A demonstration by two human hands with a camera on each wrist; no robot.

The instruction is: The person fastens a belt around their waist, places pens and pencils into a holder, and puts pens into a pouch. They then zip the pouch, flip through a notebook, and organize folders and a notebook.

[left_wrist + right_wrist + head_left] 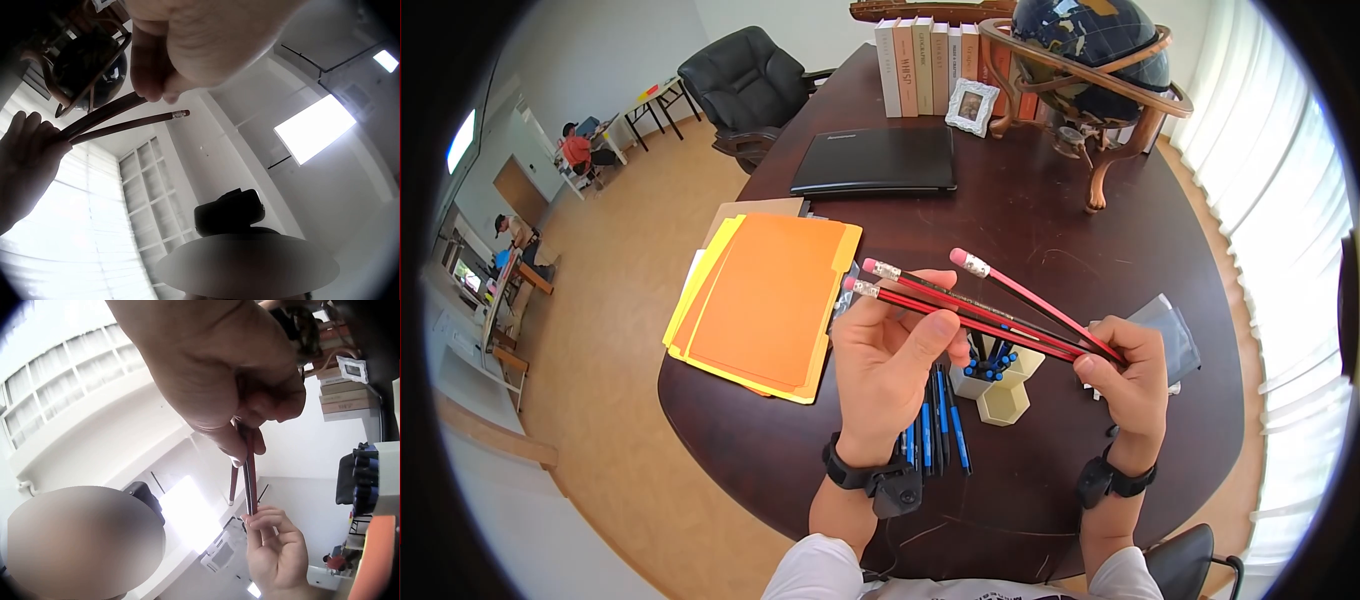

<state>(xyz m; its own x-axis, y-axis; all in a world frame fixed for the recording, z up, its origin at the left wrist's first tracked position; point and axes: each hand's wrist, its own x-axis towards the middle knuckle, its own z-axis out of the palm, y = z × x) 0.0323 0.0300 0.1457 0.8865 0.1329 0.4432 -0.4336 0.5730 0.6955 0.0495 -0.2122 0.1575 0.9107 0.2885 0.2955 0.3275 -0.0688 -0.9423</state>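
Three red-and-black pencils (990, 315) with pink erasers are held above the dark table (1040, 220). My left hand (905, 345) grips two of them near their eraser ends, thumb on top. My right hand (1125, 365) pinches the pointed ends of all three. The third pencil (1010, 285) fans out upward, its eraser end free. In the left wrist view the left hand (187, 44) holds the pencils (106, 112) and the right hand (25, 162) shows at the left edge. The right wrist view has the right hand (219, 375) on the pencils (250, 475), with the left hand (275, 550) below.
Under the hands stand cream hexagonal holders (1003, 400) with blue pens, and several blue pens (935, 425) lie beside them. Orange and yellow folders (765, 300) lie left; a grey pouch (1175, 335) right. A shut laptop (875, 160), books (925, 65), a photo frame (972, 107) and a globe (1090, 50) stand farther back.
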